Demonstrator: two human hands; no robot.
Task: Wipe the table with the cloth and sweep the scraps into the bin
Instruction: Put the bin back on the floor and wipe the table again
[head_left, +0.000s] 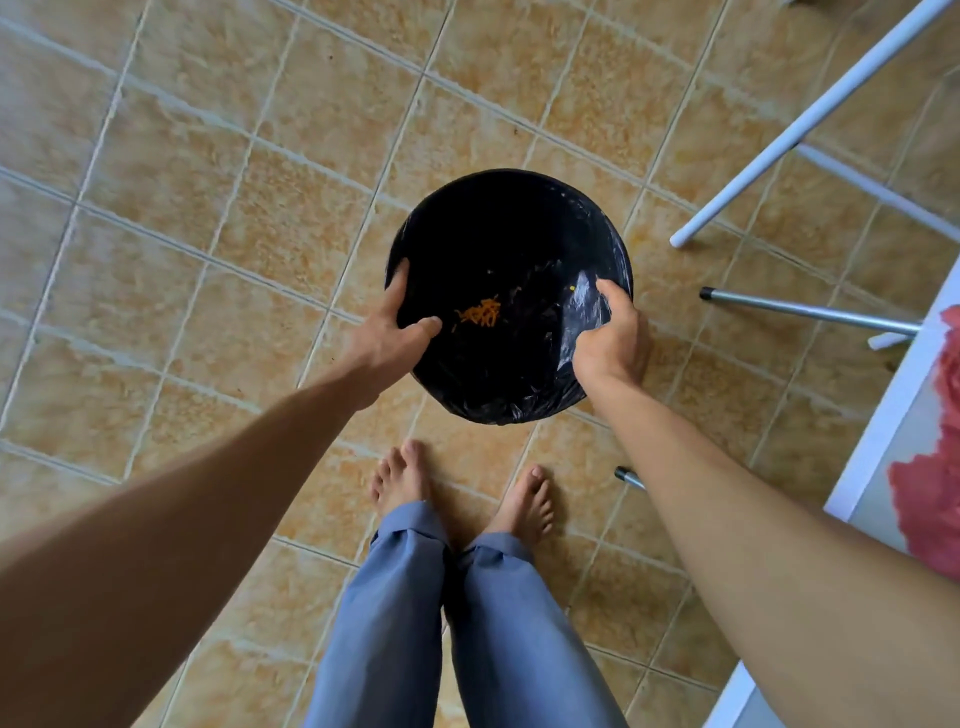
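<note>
A round bin (511, 228) lined with a black plastic bag is below me, over the tiled floor. Orange scraps (480, 313) lie inside it on the liner. My left hand (397, 325) grips the bin's left rim, thumb inside. My right hand (613, 338) grips the right rim over the shiny liner. At the right edge, the white table (883, 426) shows one corner, with a red cloth (930, 499) lying on it.
White slanted furniture legs (810, 119) stand at the upper right. Two metal legs with black tips (810, 310) reach in from the right near the bin. My bare feet (462, 493) and blue trousers are just behind the bin on the tan tiled floor (208, 208).
</note>
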